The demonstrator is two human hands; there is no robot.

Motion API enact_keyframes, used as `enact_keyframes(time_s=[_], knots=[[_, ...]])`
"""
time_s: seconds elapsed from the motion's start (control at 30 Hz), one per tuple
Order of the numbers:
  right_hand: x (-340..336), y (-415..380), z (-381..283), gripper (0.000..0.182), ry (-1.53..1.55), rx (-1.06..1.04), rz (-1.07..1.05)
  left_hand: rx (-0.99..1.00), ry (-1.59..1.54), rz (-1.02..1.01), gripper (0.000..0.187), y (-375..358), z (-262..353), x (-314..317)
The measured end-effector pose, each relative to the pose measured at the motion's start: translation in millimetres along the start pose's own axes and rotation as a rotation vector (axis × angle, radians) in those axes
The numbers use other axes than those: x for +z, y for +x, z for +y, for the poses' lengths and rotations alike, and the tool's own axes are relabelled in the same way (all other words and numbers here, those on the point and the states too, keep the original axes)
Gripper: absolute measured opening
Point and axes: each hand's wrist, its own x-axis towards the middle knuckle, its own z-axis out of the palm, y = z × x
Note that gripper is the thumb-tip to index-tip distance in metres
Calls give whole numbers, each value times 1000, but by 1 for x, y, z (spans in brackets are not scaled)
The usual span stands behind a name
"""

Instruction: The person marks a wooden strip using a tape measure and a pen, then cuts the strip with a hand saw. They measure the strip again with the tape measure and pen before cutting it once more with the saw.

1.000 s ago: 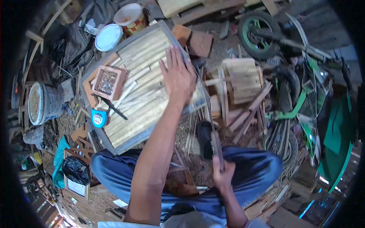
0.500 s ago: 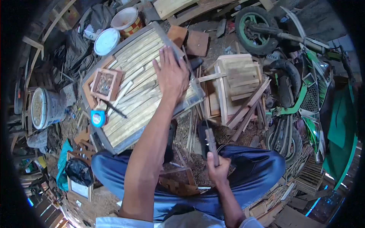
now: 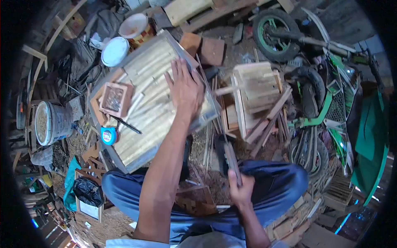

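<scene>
My left hand (image 3: pixel 186 89) lies flat with its fingers stretched out on the slatted wooden work surface (image 3: pixel 153 120), near its right edge. In my right hand (image 3: pixel 242 190) is the handle of a saw (image 3: pixel 232 161). Its thin blade, seen nearly edge-on, points up along the right edge of the work surface. A narrow wood strip (image 3: pixel 227 90) sticks out past that edge beside the blade; whether my left palm covers its other end is hidden. A small wooden box (image 3: pixel 116 99), a dark pencil-like tool (image 3: pixel 129 125) and a blue tape measure (image 3: pixel 109 135) lie on the left side.
A wooden box-like frame (image 3: pixel 257 89) stands right of the work surface, with several sticks (image 3: pixel 271 111) leaning on it. Farther right is a green motorcycle (image 3: pixel 331 103). Buckets (image 3: pixel 53 124) stand on the left, and wood scraps litter the floor around my legs.
The saw and my right hand have shifted slightly down and right, and the saw's angle has changed a little. The wood strip looks blurred now. My left hand stays flat on the surface.
</scene>
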Motion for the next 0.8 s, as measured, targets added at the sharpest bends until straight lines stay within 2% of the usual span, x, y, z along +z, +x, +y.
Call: enact_keyframes(time_s=[0.07, 0.1, 0.13, 0.2, 0.23, 0.33, 0.43, 0.47, 0.53, 0.57, 0.63, 0.7, 0.73, 0.77, 0.8], knots=[[11, 28, -7, 51, -78, 80, -55, 33, -1, 4, 55, -2, 3, -2], [18, 52, -17, 53, -14, -2, -57, 33, -19, 11, 55, -2, 2, -3], [18, 66, -34, 54, 48, 102, -54, 35, -6, -2, 55, -2, 2, -4], [10, 52, -25, 53, -40, 65, -94, 38, 19, -38, 55, -1, 3, -8], [3, 29, -12, 52, -35, -10, -50, 29, 8, -19, 56, 0, 0, -3], [7, 11, -23, 49, 18, -46, 11, 30, -3, 24, 56, 1, 2, -3], [35, 78, -27, 50, -86, 19, -71, 26, -34, -9, 55, 1, 1, -4], [39, 92, -41, 52, 12, 59, -64, 23, -55, -6, 56, 1, 0, -5], [31, 67, -27, 51, -39, -47, -10, 14, -27, -3, 55, 3, 3, -6], [8, 41, -23, 45, -146, 55, -124, 18, -14, 0, 55, 0, 1, -4], [-4, 1, -12, 38, 11, -43, -35, 21, -14, 17, 53, 2, 3, -2], [-2, -1, -17, 38, -30, 17, -52, 28, 23, -11, 53, -4, -2, -1], [8, 26, -23, 39, -99, 48, -77, 47, 32, -12, 53, -2, 1, -1], [23, 57, -22, 44, -19, -37, -52, 19, -22, -25, 53, -2, 5, -6], [30, 86, -31, 47, -76, 11, -96, 21, -26, -24, 53, -3, 5, -7]])
